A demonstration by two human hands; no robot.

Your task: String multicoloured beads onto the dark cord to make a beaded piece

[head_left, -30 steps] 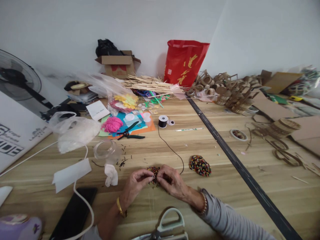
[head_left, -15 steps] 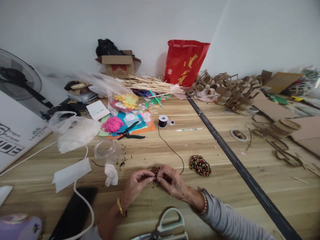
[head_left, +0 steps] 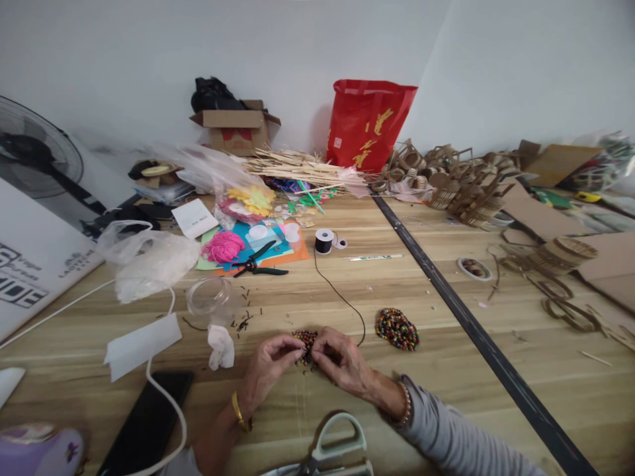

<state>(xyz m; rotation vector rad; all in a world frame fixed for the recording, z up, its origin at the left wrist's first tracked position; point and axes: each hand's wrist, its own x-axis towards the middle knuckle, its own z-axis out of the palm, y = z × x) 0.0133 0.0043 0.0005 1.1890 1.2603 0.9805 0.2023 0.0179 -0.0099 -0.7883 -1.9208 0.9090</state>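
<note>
Head view shows my left hand (head_left: 268, 367) and right hand (head_left: 342, 365) with fingertips pinched onto a small beaded piece (head_left: 305, 344) just above the table (head_left: 446, 370). I judge the black cord (head_left: 342, 299) could snag, pulling its spool (head_left: 323, 240), or beads could slip loose.

Almost nothing has changed: both hands (head_left: 307, 363) have stayed pinched on the beaded piece (head_left: 303, 342), fingers shifted only slightly.
</note>
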